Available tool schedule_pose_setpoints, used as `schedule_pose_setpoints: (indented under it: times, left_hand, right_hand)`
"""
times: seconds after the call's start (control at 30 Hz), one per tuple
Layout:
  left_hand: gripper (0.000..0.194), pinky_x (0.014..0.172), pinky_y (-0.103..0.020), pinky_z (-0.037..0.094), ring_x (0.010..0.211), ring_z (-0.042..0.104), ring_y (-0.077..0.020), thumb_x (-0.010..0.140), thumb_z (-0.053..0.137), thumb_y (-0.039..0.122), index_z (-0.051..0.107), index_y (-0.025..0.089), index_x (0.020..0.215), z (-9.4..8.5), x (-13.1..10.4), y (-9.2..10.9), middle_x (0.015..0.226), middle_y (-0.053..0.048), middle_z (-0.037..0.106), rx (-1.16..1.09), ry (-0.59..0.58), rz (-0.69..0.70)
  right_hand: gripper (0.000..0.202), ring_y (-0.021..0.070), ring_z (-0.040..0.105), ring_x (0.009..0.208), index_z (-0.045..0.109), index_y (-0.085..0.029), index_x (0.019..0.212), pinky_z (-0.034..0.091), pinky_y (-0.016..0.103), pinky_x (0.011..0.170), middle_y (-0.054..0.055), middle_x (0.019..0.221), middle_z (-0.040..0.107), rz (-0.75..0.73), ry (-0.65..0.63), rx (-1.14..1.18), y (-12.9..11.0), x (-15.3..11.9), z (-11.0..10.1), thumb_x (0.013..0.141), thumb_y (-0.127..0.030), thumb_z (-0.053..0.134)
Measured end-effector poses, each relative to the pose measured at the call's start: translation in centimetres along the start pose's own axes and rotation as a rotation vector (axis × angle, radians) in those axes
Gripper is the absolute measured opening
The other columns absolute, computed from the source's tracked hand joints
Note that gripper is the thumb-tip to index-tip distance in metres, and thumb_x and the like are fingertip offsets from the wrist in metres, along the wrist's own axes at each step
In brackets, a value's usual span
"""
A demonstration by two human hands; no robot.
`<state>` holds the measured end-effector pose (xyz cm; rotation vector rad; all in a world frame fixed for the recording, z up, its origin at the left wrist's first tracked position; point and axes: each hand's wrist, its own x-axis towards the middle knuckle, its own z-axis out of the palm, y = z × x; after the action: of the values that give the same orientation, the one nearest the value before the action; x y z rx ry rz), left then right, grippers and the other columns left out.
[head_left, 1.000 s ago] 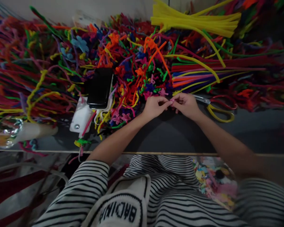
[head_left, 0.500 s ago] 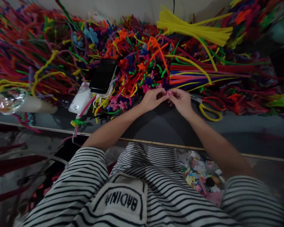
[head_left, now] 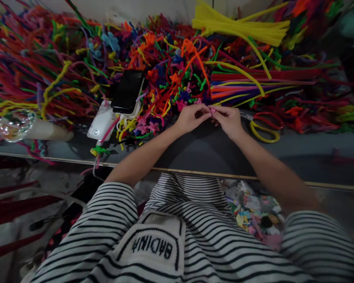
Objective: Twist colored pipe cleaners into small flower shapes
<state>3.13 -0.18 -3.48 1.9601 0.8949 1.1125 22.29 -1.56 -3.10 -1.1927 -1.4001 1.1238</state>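
Your left hand (head_left: 189, 118) and right hand (head_left: 230, 121) meet over the near edge of the heap, above the dark grey flat tabletop (head_left: 206, 155). Between them, thumbs and fingertips of both pinch a small pink piece (head_left: 212, 111), its shape mostly hidden by your fingers. Just to the right of your right hand lie metal scissors with one red and one yellow loop handle (head_left: 247, 116). On the far side of your hands, a flat bundle of straight multicoloured fuzzy stems (head_left: 233, 89) stretches to the right, and farther still lies a thick bundle of yellow fuzzy stems (head_left: 224, 25). Left of your left hand sit pink fuzzy flower shapes (head_left: 153, 127), then a black glossy-screened phone (head_left: 128, 92), with a white rounded rectangular device (head_left: 101, 122) on its near left.
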Motion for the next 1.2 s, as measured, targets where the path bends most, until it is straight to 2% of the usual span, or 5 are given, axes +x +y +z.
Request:
schedule_pose_setpoints:
  times: [0.17, 0.33, 0.77, 0.97, 1.2]
  left_hand:
    - [0.023, 0.086, -0.032, 0.055, 0.088, 0.071, -0.0182, 0.1, 0.067, 0.04, 0.078, 0.02, 0.099, 0.3, -0.3, -0.5, 0.092, -0.005, 0.078, 0.185, 0.019, 0.062]
    - [0.022, 0.105, -0.043, 0.054, 0.108, 0.072, -0.0242, 0.1, 0.066, 0.041, 0.076, 0.022, 0.1, 0.7, 0.0, -0.9, 0.1, -0.008, 0.078, 0.352, 0.052, 0.179]
    - [0.028, 0.09, -0.036, 0.054, 0.088, 0.071, -0.0196, 0.101, 0.057, 0.041, 0.074, 0.02, 0.092, 1.0, 0.0, -0.7, 0.088, -0.007, 0.076, 0.388, 0.15, 0.204]
    - [0.03, 0.077, -0.03, 0.052, 0.078, 0.067, -0.0166, 0.098, 0.062, 0.046, 0.074, 0.02, 0.09, 0.4, 0.0, 0.1, 0.086, -0.006, 0.076, 0.236, 0.14, 0.082]
    - [0.036, 0.072, -0.03, 0.048, 0.077, 0.065, -0.016, 0.099, 0.062, 0.05, 0.073, 0.02, 0.083, -0.3, 0.1, 0.3, 0.084, -0.006, 0.075, 0.142, 0.066, 0.061]
  right_hand:
    - [0.034, 0.0134, 0.066, 0.06, 0.087, -0.025, 0.097, 0.052, 0.023, 0.047, 0.001, 0.072, 0.075, 0.019, -0.007, 0.075, -0.3, 0.1, -0.3, 0.076, -0.052, 0.088]
    - [0.044, 0.0141, 0.068, 0.059, 0.085, -0.025, 0.105, 0.052, 0.025, 0.048, 0.002, 0.074, 0.076, 0.042, -0.112, 0.123, 0.1, 0.5, -0.8, 0.078, -0.06, 0.087]
    - [0.076, 0.013, 0.063, 0.051, 0.074, -0.024, 0.1, 0.048, 0.025, 0.045, -0.002, 0.064, 0.069, 0.129, -0.087, 0.117, -0.1, 0.8, 0.1, 0.055, -0.084, 0.087]
    - [0.073, 0.0124, 0.061, 0.051, 0.057, -0.027, 0.089, 0.043, 0.026, 0.043, -0.002, 0.068, 0.067, 0.091, -0.024, 0.044, -0.4, 0.2, 0.7, 0.06, -0.09, 0.079]
    - [0.057, 0.0138, 0.062, 0.051, 0.058, -0.026, 0.089, 0.047, 0.028, 0.049, -0.002, 0.067, 0.066, 0.004, -0.021, -0.142, -0.1, -0.4, 0.5, 0.078, -0.08, 0.076]
